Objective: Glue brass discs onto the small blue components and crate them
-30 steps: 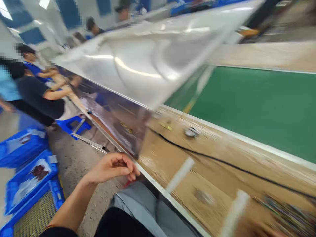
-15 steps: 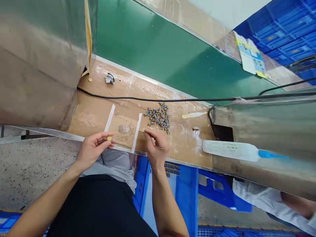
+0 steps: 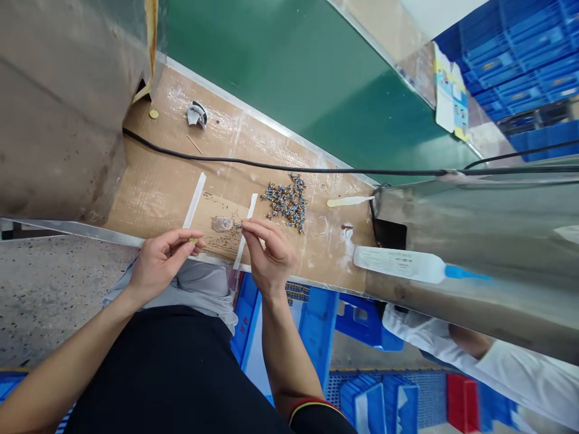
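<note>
Past the right hand (image 3: 272, 256), a bottle (image 3: 366, 257) bears seemingly illegible print (image 3: 403, 259).

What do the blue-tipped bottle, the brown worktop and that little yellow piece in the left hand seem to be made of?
Bottle: probably plastic, cloudy white with a soft sheen.
Brown worktop: likely cardboard, tan, with wrinkled shiny highlights suggesting clear film over it.
Yellow piece: could be metal or plastic; too small and partly hidden in the left hand to tell.

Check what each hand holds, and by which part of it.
Left hand: small yellow disc, pinched; it's partly covered, so the exact grip spot is unclear. Right hand: tiny part, one end poking out of the pinch; the gripped portion is hidden.
</note>
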`<act>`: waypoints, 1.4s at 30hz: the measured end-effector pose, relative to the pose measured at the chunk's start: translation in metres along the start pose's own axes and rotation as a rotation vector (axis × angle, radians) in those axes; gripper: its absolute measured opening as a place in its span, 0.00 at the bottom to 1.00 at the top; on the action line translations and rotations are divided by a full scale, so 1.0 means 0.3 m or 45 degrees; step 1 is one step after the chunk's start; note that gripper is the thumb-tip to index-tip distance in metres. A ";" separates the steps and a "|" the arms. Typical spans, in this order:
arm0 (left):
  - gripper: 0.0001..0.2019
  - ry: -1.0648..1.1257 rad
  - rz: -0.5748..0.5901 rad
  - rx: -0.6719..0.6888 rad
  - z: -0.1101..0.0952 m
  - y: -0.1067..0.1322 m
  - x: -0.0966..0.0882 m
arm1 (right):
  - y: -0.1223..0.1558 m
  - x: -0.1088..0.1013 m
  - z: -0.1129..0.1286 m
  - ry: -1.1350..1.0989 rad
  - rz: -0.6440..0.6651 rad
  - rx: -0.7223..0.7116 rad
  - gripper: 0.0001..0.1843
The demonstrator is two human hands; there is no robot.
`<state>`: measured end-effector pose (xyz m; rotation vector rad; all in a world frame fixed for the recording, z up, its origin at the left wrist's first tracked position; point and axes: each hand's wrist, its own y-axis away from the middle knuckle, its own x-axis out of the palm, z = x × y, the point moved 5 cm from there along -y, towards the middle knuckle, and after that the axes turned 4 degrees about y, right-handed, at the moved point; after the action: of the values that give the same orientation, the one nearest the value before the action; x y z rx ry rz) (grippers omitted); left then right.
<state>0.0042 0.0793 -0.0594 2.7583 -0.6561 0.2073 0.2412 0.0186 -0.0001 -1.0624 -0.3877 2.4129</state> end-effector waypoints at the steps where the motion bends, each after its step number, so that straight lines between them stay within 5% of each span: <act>1: 0.15 0.019 0.011 -0.013 -0.002 0.002 0.001 | -0.002 0.005 0.001 -0.006 0.006 -0.026 0.09; 13: 0.13 0.068 0.071 -0.062 0.001 -0.005 0.004 | 0.002 0.035 -0.001 0.029 0.047 -0.115 0.15; 22: 0.03 -0.011 -0.004 0.130 -0.033 -0.012 -0.001 | -0.005 0.041 0.012 0.085 0.042 -0.130 0.13; 33: 0.11 0.164 0.028 -0.078 -0.029 -0.004 0.010 | 0.008 0.044 0.022 0.201 0.064 -0.296 0.17; 42: 0.12 0.157 0.036 -0.024 -0.021 -0.002 0.009 | 0.015 0.039 0.036 0.272 0.071 -0.425 0.22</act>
<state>0.0064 0.0807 -0.0529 2.6936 -0.6612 0.3726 0.2247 0.0202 -0.0022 -1.4764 -0.7115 2.3005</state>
